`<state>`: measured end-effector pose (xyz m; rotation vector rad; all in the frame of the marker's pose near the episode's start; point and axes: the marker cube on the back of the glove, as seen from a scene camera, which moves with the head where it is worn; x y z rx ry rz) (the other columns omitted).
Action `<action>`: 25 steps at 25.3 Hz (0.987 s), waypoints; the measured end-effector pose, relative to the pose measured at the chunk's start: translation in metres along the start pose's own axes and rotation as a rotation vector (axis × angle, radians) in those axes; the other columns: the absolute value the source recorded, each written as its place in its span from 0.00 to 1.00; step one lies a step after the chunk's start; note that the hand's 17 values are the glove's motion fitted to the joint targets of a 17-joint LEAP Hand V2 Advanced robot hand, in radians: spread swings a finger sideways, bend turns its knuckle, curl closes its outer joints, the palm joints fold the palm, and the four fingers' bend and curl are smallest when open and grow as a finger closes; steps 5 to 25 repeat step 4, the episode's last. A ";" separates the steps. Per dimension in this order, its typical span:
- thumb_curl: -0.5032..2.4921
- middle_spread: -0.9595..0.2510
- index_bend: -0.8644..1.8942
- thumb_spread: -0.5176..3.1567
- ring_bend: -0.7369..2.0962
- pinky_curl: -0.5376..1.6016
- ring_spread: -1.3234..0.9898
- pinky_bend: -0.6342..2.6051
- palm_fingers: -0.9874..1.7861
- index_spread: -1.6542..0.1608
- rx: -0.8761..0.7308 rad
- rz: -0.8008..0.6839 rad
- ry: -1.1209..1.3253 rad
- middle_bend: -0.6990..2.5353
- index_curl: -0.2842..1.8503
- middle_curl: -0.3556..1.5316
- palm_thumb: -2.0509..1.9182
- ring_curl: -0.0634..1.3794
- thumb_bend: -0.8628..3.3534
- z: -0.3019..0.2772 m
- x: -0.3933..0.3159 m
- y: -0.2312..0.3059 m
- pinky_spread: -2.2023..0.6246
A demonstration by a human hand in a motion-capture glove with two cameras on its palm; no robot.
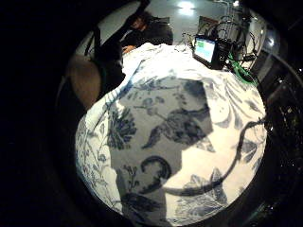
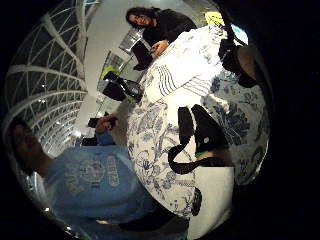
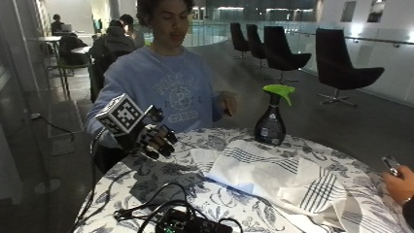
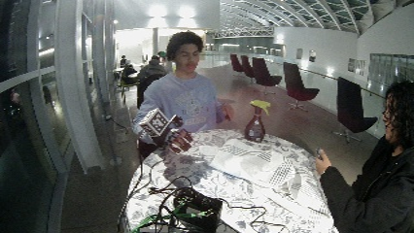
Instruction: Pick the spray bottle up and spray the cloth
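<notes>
Your gloved right hand (image 3: 154, 140) hovers above the near edge of the round tabletop (image 3: 155, 179), fingers relaxed and spread; the grip is wide and holds nothing. The spray bottle (image 3: 272, 115) stands upright at the far edge of the tabletop, well apart from your hand, on the other side of the cloth (image 3: 271, 174). It is untouched.

Step in hand, as judged: the reach toward the bottle has not closed; pickup and spraying both remain to be done.

Next move, as judged: carry your hand across over the cloth to the bottle, wrap the neck below the trigger head, lift, then aim the nozzle down at the cloth.

Condition of the task's things: the bottle is dark-bodied with a bright green trigger head and a label on the front. The cloth is white with groups of dark stripes, lying rumpled and partly folded on the blue-and-white floral tablecloth (image 1: 180, 142). A black device with cables (image 3: 187, 224) sits near your side of the tabletop.
</notes>
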<state>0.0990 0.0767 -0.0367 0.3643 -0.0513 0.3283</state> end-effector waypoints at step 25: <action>0.32 0.75 0.36 0.44 0.42 0.35 0.56 0.24 0.71 0.77 -0.007 0.006 0.014 0.34 0.29 0.42 0.71 0.31 0.20 -0.009 0.008 0.002 0.84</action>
